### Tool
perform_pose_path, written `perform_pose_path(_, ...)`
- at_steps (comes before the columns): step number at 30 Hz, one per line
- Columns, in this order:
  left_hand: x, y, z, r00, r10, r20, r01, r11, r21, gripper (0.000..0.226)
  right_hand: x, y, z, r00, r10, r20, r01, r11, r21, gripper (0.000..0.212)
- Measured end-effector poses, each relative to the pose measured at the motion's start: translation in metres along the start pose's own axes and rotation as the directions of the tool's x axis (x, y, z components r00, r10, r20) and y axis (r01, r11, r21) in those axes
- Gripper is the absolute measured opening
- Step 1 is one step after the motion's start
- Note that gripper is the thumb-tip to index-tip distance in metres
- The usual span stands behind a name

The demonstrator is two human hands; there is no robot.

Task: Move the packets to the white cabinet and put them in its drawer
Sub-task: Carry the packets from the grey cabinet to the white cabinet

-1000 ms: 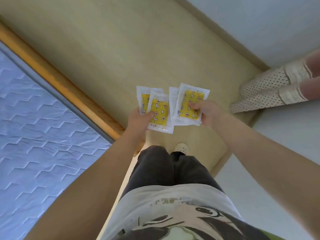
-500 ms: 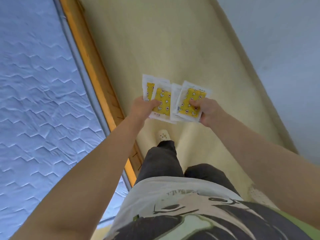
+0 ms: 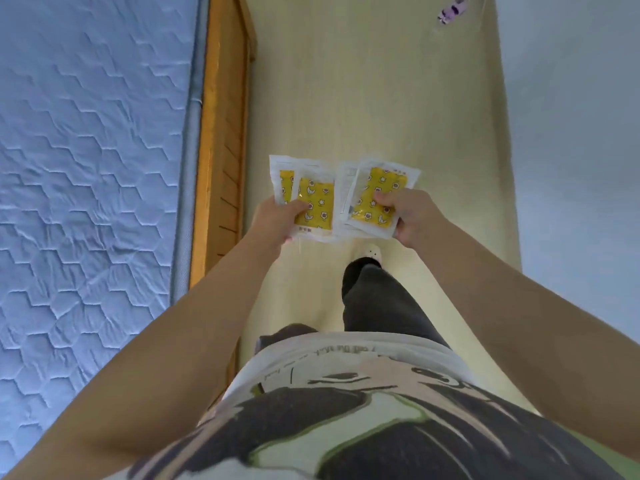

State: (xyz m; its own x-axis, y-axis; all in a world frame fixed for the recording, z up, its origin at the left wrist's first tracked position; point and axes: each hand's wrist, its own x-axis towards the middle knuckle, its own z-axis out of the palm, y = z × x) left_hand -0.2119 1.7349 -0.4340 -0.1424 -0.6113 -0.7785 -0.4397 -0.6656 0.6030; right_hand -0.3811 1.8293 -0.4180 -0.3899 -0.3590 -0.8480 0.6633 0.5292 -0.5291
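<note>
A person in a printed T-shirt (image 3: 346, 410) and dark trousers (image 3: 377, 299) extends both bare forearms forward over a pale yellow floor (image 3: 363, 98), elbows bent, hands level and close together. The left hand (image 3: 273, 220) pinches two overlapping packets (image 3: 313, 202), thumb pressed on the yellow star-and-moon print of the front one. The right hand (image 3: 410, 216) curls round a second pair of packets (image 3: 377, 192), thumb on top. The two fans touch in the middle, held in the air above a pale shoe (image 3: 373, 252). A wooden bed frame (image 3: 221, 133) and blue quilted mattress (image 3: 86, 150) lie to the left, a grey wall (image 3: 571, 133) to the right, and a small purple object (image 3: 450, 10) lies far ahead.
</note>
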Motion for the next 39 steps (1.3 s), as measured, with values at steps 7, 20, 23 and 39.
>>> perform_pose_path(7, 0.074, 0.125, 0.066, 0.998, -0.028, -0.057, 0.022, 0.994, -0.105, 0.024, 0.09, -0.161, 0.014, 0.997, -0.02, 0.068, 0.027, 0.994, -0.11, 0.037)
perform_pose_path(20, 0.267, 0.363, 0.044, 0.99, -0.057, -0.128, 0.026, 0.974, -0.227, 0.016, 0.258, -0.398, 0.175, 0.994, -0.041, 0.101, 0.073, 0.94, -0.335, 0.032)
perform_pose_path(23, 0.304, 0.41, 0.026, 0.984, -0.069, -0.165, 0.021, 0.961, -0.277, 0.014, 0.285, -0.449, 0.228, 0.991, -0.04, 0.128, 0.09, 0.907, -0.411, 0.033)
perform_pose_path(39, 0.464, 0.59, -0.074, 0.784, -0.36, -0.506, -0.134, 0.698, -0.704, 0.011, 0.416, -0.639, 0.551, 0.859, 0.154, 0.488, 0.364, 0.486, -0.795, 0.028)
